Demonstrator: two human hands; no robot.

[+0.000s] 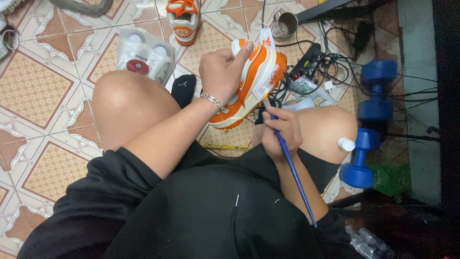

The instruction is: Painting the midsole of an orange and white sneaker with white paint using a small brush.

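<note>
I wore a loose black top and black shorts; the fabric was plain, with a few small pale flecks near the front and one short light mark by a seam. My sleeves ended above the elbows, leaving both forearms bare. My knees were bare below the shorts. On my left hand (pixel 221 72), at the wrist, I wore a silver chain-link bracelet (pixel 211 100). My right hand (pixel 281 133) carried no ring, watch or band that could be seen.

An orange and white sneaker (pixel 254 79) is seen at upper centre, a blue-handled brush (pixel 293 168) below it, blue dumbbells (pixel 369 120) at right, and a floor (pixel 43 96) tiled in tan and cream diamonds.
</note>
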